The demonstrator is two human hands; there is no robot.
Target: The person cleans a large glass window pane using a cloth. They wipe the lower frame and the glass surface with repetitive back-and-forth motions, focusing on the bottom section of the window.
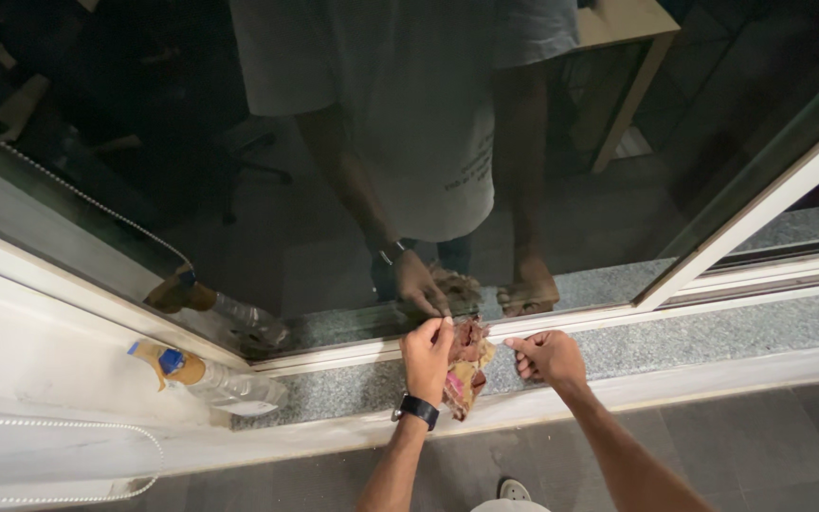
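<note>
Crumpled patterned cloth (467, 368), reddish and yellow, bunched on the grey speckled stone sill (694, 337) against the bottom edge of the dark window glass (334, 190), lying directly between the two hands. Gripped at its upper corner by the left hand (427, 358), fingers curled shut around the fabric, fingertips (440, 327) pressed up at the pale window frame (561, 322); black wristwatch (418, 410) strapped just behind that hand. Just to the right of the cloth, the right hand (548, 356), loosely curled with index finger extended toward the fabric along the frame, holding nothing that can be made out, fingertips close to the cloth but contact hard to judge. Well off to the left of the left hand, a clear spray bottle (215, 379) with a blue and tan nozzle lying on its side on the sill. Farther left and lower, a white beaded cord (97, 427) looping across the white wall ledge. Mirrored in the glass beyond both hands, the hands, cloth and bottle. Below the wrists, grey floor tiles (770, 446)
</note>
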